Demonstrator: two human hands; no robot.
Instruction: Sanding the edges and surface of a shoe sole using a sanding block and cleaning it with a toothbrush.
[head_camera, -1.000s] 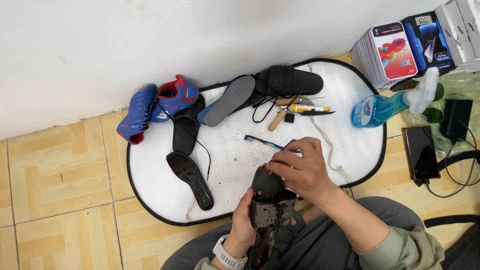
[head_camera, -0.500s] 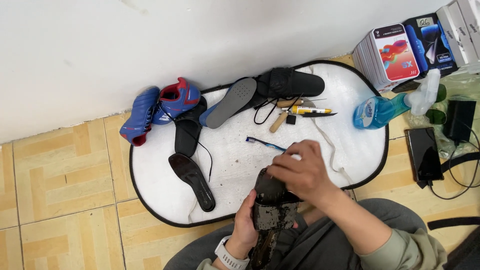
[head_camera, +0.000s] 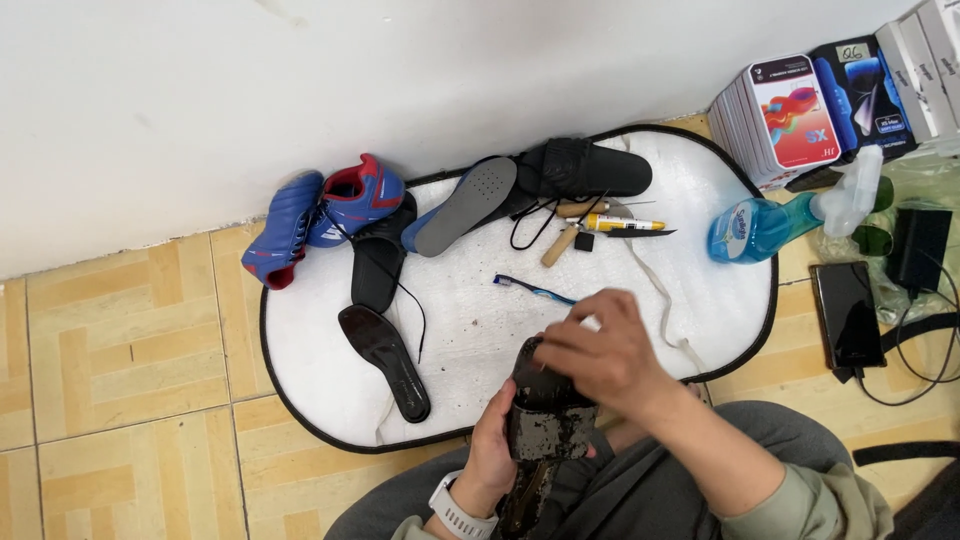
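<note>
Near centre, above my lap: my left hand (head_camera: 492, 447) grips a muddy dark shoe (head_camera: 545, 400) from below; my right hand (head_camera: 598, 352) clasps its top. Beyond lies a white mat (head_camera: 700, 290) bearing a toothbrush (head_camera: 533, 289), black insole (head_camera: 385, 361) and blue-red shoe (head_camera: 325, 208) at far left.

Mat (head_camera: 700, 300) on floor against wall. On it: shoes (head_camera: 320, 215) left, insoles (head_camera: 385, 360) beside, toothbrush (head_camera: 535, 290) centre. Spray bottle (head_camera: 770, 225), boxes (head_camera: 790, 115), phone (head_camera: 848, 315) right.
</note>
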